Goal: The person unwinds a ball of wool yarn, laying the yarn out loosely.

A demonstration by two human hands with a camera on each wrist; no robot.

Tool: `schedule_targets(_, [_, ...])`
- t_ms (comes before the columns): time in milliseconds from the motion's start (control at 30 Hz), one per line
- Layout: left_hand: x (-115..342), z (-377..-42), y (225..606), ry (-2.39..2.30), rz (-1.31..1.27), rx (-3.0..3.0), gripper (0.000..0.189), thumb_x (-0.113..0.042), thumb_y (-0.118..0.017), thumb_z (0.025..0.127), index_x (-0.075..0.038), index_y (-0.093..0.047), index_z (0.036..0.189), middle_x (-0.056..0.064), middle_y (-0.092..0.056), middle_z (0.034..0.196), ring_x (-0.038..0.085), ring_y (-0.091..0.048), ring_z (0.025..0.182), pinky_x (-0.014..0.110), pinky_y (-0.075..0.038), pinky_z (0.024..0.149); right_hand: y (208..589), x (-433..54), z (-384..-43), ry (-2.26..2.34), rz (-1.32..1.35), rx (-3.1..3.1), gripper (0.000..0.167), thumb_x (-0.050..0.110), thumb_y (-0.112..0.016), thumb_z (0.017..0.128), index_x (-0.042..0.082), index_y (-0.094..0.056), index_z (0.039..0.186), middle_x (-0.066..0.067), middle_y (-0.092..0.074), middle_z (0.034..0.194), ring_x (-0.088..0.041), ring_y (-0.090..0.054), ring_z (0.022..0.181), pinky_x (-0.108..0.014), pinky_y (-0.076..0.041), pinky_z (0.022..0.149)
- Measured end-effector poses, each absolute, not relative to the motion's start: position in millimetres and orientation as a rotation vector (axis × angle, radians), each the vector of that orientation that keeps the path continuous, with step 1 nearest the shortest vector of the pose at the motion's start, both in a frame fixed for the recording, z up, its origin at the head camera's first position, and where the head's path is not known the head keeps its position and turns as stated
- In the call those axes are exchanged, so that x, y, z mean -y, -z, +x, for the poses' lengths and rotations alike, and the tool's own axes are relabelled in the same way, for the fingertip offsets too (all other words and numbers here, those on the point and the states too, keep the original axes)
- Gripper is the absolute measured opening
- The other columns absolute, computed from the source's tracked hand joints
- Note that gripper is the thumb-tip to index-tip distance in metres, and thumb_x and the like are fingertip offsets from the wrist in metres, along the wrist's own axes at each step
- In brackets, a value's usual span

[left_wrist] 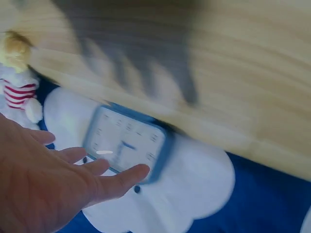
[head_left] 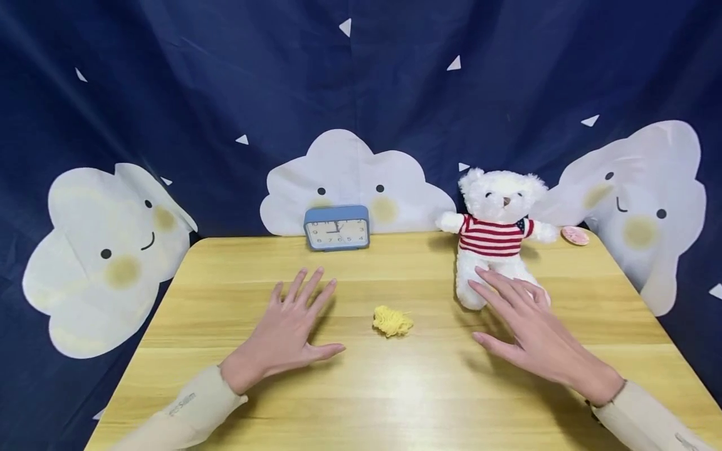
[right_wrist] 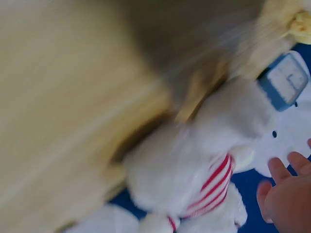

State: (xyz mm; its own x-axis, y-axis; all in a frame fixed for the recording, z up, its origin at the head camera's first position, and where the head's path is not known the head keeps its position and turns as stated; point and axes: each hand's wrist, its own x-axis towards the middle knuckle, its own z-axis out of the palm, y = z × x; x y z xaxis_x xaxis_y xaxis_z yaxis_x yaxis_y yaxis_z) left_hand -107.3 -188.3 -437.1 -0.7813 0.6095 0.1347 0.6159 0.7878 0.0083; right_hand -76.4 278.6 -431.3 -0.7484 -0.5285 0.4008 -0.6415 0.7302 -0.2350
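Note:
My left hand (head_left: pixel 287 332) hovers over the left half of the wooden table, fingers spread, holding nothing. On the right, my right hand (head_left: pixel 530 335) is held over the table with its fingers extended, in front of the teddy bear's legs. Between the two hands lies a small bundle of yellow yarn (head_left: pixel 392 321), touched by neither. The white teddy bear (head_left: pixel 489 238) in a red-striped shirt sits at the back right. A blue alarm clock (head_left: pixel 337 228) stands near the back edge; in the left wrist view the clock (left_wrist: pixel 124 143) appears beyond my fingers.
A small pink oval object (head_left: pixel 575 235) lies by the bear at the back right corner. Behind the table (head_left: pixel 395 401) hangs a dark blue curtain (head_left: pixel 361 81) printed with white clouds and triangles.

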Motion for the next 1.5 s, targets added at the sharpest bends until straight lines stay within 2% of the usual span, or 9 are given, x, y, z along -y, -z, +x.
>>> schedule_targets(133, [162,-112,438,0.194,-1.007,2.885,0.116,-0.089,-0.051,0.092,-0.011,-0.025,0.174,0.017,-0.013,0.18,0.045,-0.015,0.163,0.079,-0.031,0.118,431,-264,-77,-0.719,0.814,2.721,0.085,0.038,-0.082,0.099,0.021,-0.039,0.17,-0.004,-0.041,0.171,-0.029,-0.047,0.148,-0.053,-0.043,0.115])
schedule_targets(233, [142,-117,438,0.291,-1.026,2.917,0.114,-0.087,-0.052,0.094,-0.01,-0.027,0.174,0.018,-0.019,0.178,0.047,-0.027,0.159,0.078,-0.035,0.117,433,-254,-78,-0.885,0.735,2.781,0.076,0.034,-0.079,0.103,0.023,-0.041,0.168,-0.003,-0.054,0.158,-0.027,-0.059,0.135,-0.056,-0.056,0.104])
schedule_targets(367, [120,-122,439,0.445,-1.033,2.981,0.108,-0.085,-0.052,0.095,-0.012,-0.031,0.172,0.019,-0.032,0.174,0.045,-0.04,0.152,0.075,-0.037,0.117,440,-241,-79,-1.139,0.667,2.795,0.06,0.032,-0.073,0.107,0.02,-0.048,0.161,-0.006,-0.064,0.144,-0.025,-0.068,0.12,-0.049,-0.063,0.093])
schedule_targets(667, [93,-127,443,0.651,-1.058,3.015,0.102,-0.08,-0.061,0.095,-0.011,-0.04,0.167,0.013,-0.047,0.162,0.034,-0.049,0.144,0.06,-0.045,0.116,450,-212,-83,-1.76,0.484,2.737,0.053,0.024,-0.072,0.108,0.003,-0.054,0.152,-0.02,-0.062,0.147,-0.024,-0.071,0.112,-0.033,-0.063,0.089])
schedule_targets(867, [86,-122,447,0.943,-0.967,3.099,0.101,-0.066,-0.077,0.092,-0.009,-0.04,0.166,0.008,-0.05,0.155,0.027,-0.055,0.134,0.051,-0.055,0.109,459,-198,-84,-1.995,0.454,2.696,0.054,0.016,-0.073,0.106,-0.007,-0.051,0.15,-0.027,-0.062,0.142,-0.028,-0.072,0.109,-0.033,-0.065,0.085])
schedule_targets(1067, [85,-115,453,1.117,-0.855,3.111,0.1,-0.06,-0.081,0.091,-0.009,-0.04,0.166,0.01,-0.05,0.156,0.028,-0.058,0.132,0.052,-0.054,0.11,468,-183,-87,-2.113,0.403,2.666,0.053,0.018,-0.071,0.108,-0.009,-0.051,0.149,-0.03,-0.059,0.144,-0.031,-0.071,0.105,-0.037,-0.066,0.081])
schedule_targets(1200, [82,-114,456,1.266,-0.786,3.069,0.095,-0.053,-0.083,0.091,-0.006,-0.043,0.163,0.013,-0.052,0.152,0.024,-0.063,0.119,0.046,-0.058,0.103,468,-177,-90,-2.15,0.371,2.659,0.054,0.016,-0.072,0.107,-0.01,-0.05,0.149,-0.031,-0.057,0.146,-0.03,-0.071,0.107,-0.037,-0.066,0.083])
schedule_targets(1333, [77,-116,460,1.352,-0.737,3.016,0.086,-0.043,-0.086,0.091,0.0,-0.049,0.156,0.014,-0.056,0.144,0.019,-0.061,0.104,0.037,-0.059,0.09,466,-172,-92,-2.186,0.34,2.648,0.056,0.01,-0.072,0.103,-0.011,-0.049,0.149,-0.031,-0.056,0.147,-0.03,-0.07,0.11,-0.037,-0.065,0.087])
schedule_targets(1500, [71,-117,463,1.362,-0.739,2.981,0.058,-0.023,-0.088,0.09,-0.001,-0.064,0.138,0.009,-0.062,0.125,0.019,-0.058,0.102,0.036,-0.057,0.09,463,-166,-93,-2.239,0.278,2.655,0.056,0.006,-0.072,0.099,-0.01,-0.051,0.148,-0.029,-0.06,0.143,-0.031,-0.069,0.11,-0.037,-0.064,0.09])
